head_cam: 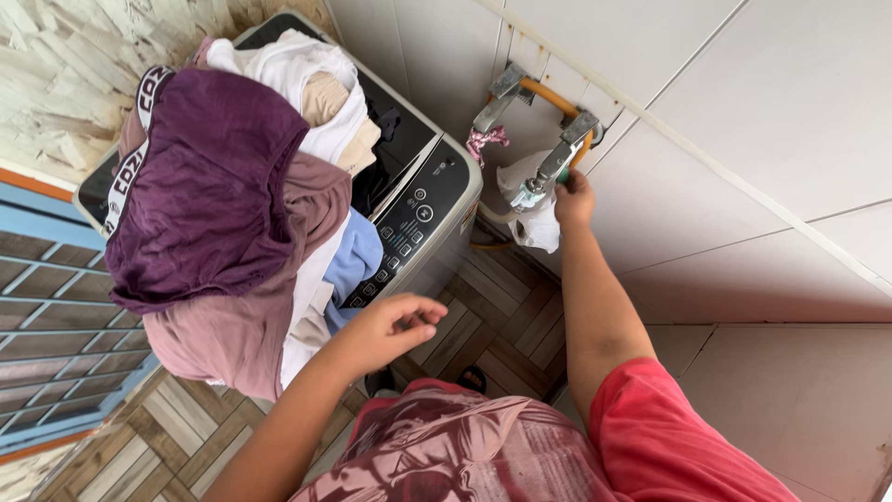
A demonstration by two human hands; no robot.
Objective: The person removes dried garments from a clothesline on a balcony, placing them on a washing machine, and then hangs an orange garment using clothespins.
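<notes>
Your right hand (574,197) sits upper centre of the frame, fingers closed around the tap (548,172) on the tiled wall (762,121), a white cloth (539,228) wrapped below it. Your left hand (395,325) hovers at centre, fingers loosely curled and holding nothing, beside the washing machine (423,209) heaped with clothes (223,204) at left.

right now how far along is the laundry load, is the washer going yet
Done: clothes are heaped high on the washing machine, spilling over its front edge. In hand: the right hand is on the wall tap, which has white cloth wrapped around its spout, while the left hand hovers empty beside the control panel. Left: the pile still sits above the rim, and the panel shows no lights I can make out.
</notes>
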